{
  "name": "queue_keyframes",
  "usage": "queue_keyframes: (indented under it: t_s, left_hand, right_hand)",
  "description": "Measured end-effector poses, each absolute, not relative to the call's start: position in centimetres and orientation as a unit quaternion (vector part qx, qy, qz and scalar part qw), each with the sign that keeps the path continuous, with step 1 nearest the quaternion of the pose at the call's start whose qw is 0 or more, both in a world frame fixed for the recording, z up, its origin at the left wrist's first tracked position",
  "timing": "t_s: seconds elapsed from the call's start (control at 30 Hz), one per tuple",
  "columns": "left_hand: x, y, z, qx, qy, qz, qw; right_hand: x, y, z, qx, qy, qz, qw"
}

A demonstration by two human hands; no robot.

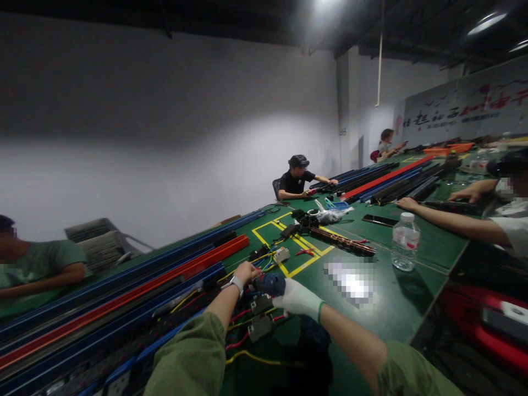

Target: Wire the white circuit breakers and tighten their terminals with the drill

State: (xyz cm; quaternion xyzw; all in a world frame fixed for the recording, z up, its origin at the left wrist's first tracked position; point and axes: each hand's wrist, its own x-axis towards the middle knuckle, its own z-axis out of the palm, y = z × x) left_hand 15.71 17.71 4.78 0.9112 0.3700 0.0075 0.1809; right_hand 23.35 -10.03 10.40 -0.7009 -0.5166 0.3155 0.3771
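My left hand [246,271], bare with a watch at the wrist, is closed in a pinch at a cluster of wires and small parts. What lies between its fingertips is too small to make out. My right hand [296,298], in a white glove, is wrapped round a dark blue cordless screwdriver [271,285], whose front points toward my left hand. Grey-white socket modules [260,328] with red and yellow wires [264,360] lie just below the two hands. Another white module [282,254] with wires sits beyond them.
Long blue and orange-red rails [214,254] run along the left of the green table [305,341]. Copper-coloured strips [342,240], a phone [380,220] and a water bottle [406,242] lie or stand farther right. Several co-workers sit around the table.
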Motion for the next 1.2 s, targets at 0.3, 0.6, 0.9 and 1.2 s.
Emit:
queue_keyframes:
  t_s: [0.3, 0.6, 0.9, 1.2]
  left_hand:
    - [15.6, 17.5, 4.9, 0.903, 0.381, 0.008, 0.199]
    - [15.7, 16.9, 5.5, 0.908, 0.375, -0.002, 0.186]
    - [15.6, 17.3, 4.8, 0.906, 0.376, 0.015, 0.191]
    - [15.7, 18.1, 3.9, 0.909, 0.371, 0.015, 0.189]
  right_hand:
    - [23.2, -10.2, 10.8, -0.711, -0.512, 0.307, 0.371]
    - [23.3, -10.1, 10.6, -0.713, -0.519, 0.302, 0.362]
    - [23.2, -10.4, 10.9, -0.709, -0.526, 0.295, 0.365]
    - [23.4, -10.0, 10.5, -0.704, -0.518, 0.316, 0.369]
